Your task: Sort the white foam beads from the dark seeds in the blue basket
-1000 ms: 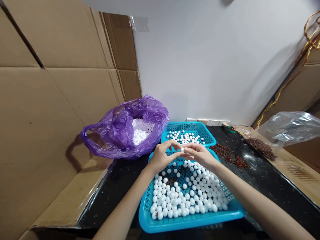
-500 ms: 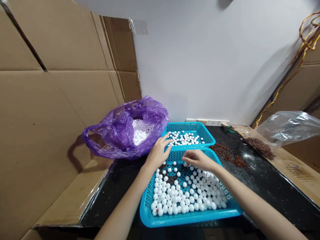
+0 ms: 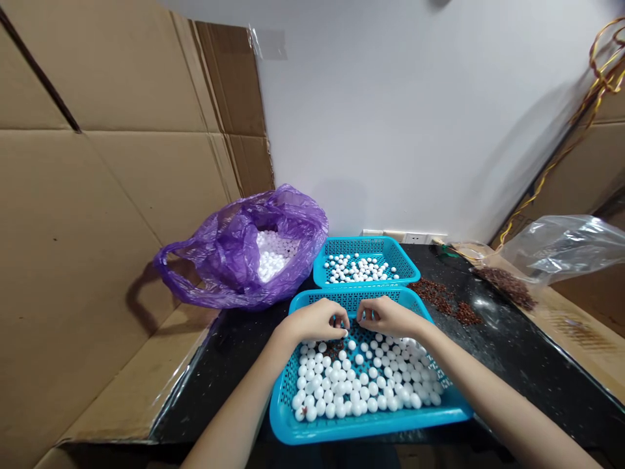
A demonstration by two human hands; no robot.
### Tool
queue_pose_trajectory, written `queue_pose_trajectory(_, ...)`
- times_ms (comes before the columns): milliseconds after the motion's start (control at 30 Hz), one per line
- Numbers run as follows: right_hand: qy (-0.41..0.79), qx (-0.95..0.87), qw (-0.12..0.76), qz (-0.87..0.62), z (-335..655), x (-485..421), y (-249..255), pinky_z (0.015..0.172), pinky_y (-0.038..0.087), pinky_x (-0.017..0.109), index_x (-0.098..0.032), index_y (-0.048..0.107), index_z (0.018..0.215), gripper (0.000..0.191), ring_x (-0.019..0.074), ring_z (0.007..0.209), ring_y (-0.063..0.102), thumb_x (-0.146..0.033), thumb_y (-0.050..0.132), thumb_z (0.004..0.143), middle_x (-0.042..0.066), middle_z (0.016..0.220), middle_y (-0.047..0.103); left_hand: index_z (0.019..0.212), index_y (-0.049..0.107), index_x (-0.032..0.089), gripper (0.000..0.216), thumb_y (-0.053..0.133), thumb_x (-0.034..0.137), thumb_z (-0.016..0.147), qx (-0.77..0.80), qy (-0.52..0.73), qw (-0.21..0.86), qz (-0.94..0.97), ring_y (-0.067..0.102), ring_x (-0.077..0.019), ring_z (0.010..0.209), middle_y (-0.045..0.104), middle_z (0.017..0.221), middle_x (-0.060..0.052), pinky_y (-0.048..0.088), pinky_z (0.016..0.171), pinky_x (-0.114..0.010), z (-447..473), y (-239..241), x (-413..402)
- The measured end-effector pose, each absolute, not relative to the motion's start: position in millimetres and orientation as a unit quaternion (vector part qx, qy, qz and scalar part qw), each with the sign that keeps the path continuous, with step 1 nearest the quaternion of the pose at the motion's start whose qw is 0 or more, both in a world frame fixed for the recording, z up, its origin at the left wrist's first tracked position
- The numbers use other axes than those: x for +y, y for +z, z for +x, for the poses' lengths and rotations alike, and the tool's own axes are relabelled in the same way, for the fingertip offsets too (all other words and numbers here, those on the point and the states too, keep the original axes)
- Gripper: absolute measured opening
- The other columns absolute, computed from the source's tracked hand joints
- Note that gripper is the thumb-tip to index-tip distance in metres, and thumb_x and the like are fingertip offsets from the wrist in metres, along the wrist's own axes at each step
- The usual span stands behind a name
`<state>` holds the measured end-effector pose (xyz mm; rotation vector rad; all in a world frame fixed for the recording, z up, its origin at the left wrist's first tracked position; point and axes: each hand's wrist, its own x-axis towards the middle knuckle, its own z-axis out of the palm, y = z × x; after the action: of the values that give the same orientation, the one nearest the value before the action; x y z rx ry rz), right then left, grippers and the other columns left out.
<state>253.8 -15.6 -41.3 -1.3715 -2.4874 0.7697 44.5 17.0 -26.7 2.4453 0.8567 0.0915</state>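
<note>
My left hand [image 3: 322,319] is over the far left part of the near blue basket [image 3: 371,431], fingers curled, with a white ball [image 3: 346,333] at its fingertips. Facing it, my right hand [image 3: 388,317] has its fingers bent together above the basket's far side; whatever they hold is hidden. Many white balls [image 3: 364,393] cover the near and right parts of this basket. Small red-brown pieces [image 3: 334,350] lie among them below my left hand, and a star-shaped one [image 3: 304,411] rests at the near left corner.
Behind stands a second blue basket [image 3: 319,276] with smaller-looking white balls [image 3: 364,268]. An open purple plastic bag [image 3: 229,260] of white balls is at left. Red-brown pieces [image 3: 442,301] are heaped on the black tabletop [image 3: 517,365], near a clear bag [image 3: 561,244]. Cardboard [image 3: 97,260] walls the left side.
My left hand has come down from the far basket's near edge into the near basket, its fingers going from spread to curled at a white ball. My right hand has barely moved.
</note>
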Motion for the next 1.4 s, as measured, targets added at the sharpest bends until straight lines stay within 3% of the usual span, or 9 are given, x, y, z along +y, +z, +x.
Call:
queue_pose_trajectory(167,0.229,-0.841,0.076,-0.484,255.3,-16.9,-41.3,0.071,0.053,0.035,-0.014,0.059,0.105,0.02,0.0167,0.082,0.063,-0.029,0.054,0.092,0.005,0.1,0.063,0.094,0.072,0.021,0.026,0.06,0.025,0.071,0.314,0.017,0.271,0.91,0.059,-0.0134,0.063,0.064,0.069,0.001,0.04,0.056,-0.019,44.9,-25.8,15.6)
queue_pose_trajectory(433,0.174,-0.825,0.052,-0.536,254.4,-18.4,-40.1,0.074,0.053,0.037,-0.016,0.057,0.111,0.023,0.0181,0.087,0.062,-0.029,0.054,0.092,0.007,0.107,0.061,0.083,0.074,0.023,0.018,0.063,0.032,0.073,0.312,0.027,0.252,0.916,0.057,-0.0127,0.06,0.061,0.064,0.001,0.036,0.053,-0.019,46.3,-21.8,13.3)
queue_pose_trajectory(600,0.151,-0.822,0.03,-0.548,253.7,-20.2,-38.0,0.075,0.053,0.036,-0.016,0.058,0.109,0.022,0.0178,0.087,0.062,-0.029,0.053,0.092,0.007,0.107,0.061,0.079,0.075,0.024,0.014,0.064,0.025,0.07,0.31,0.031,0.234,0.921,0.056,-0.0123,0.062,0.061,0.066,0.001,0.037,0.055,-0.019,45.5,-24.5,15.1)
queue_pose_trajectory(767,0.145,-0.837,0.025,-0.527,253.7,-22.7,-37.3,0.07,0.052,0.034,-0.015,0.059,0.103,0.02,0.0159,0.079,0.062,-0.03,0.053,0.092,0.005,0.098,0.063,0.082,0.074,0.026,0.025,0.061,0.013,0.065,0.31,0.025,0.221,0.924,0.058,-0.014,0.068,0.061,0.073,0.002,0.038,0.057,-0.02,43.8,-26.7,15.8)
queue_pose_trajectory(900,0.16,-0.865,0.048,-0.473,250.9,-25.7,-36.3,0.059,0.044,0.025,-0.016,0.06,0.085,0.004,0.0127,0.066,0.056,-0.018,0.061,0.082,0.0,0.078,0.06,0.078,0.074,0.025,0.021,0.062,0.014,0.066,0.308,0.023,0.214,0.927,0.058,-0.0158,0.073,0.06,0.076,0.001,0.039,0.059,-0.021,43.6,-25.9,15.1)
queue_pose_trajectory(1033,0.178,-0.881,0.078,-0.431,247.0,-26.5,-38.7,0.052,0.034,0.02,-0.018,0.058,0.078,0.016,0.011,0.063,0.052,-0.006,0.06,0.068,0.0,0.082,0.057,0.076,0.073,0.023,0.009,0.069,0.024,0.069,0.298,0.022,0.213,0.93,0.057,-0.0169,0.073,0.058,0.075,0.0,0.037,0.059,-0.022,45.0,-24.8,15.2)
queue_pose_trajectory(1400,0.181,-0.874,0.132,-0.43,248.2,-23.3,-39.9,0.053,0.033,0.021,-0.017,0.055,0.078,0.019,0.0123,0.061,0.048,-0.003,0.056,0.065,0.001,0.08,0.053,0.07,0.067,0.019,0.007,0.061,0.02,0.073,0.269,0.058,0.252,0.928,0.057,-0.0135,0.066,0.06,0.069,0.0,0.038,0.058,-0.02,47.1,-24.1,14.7)
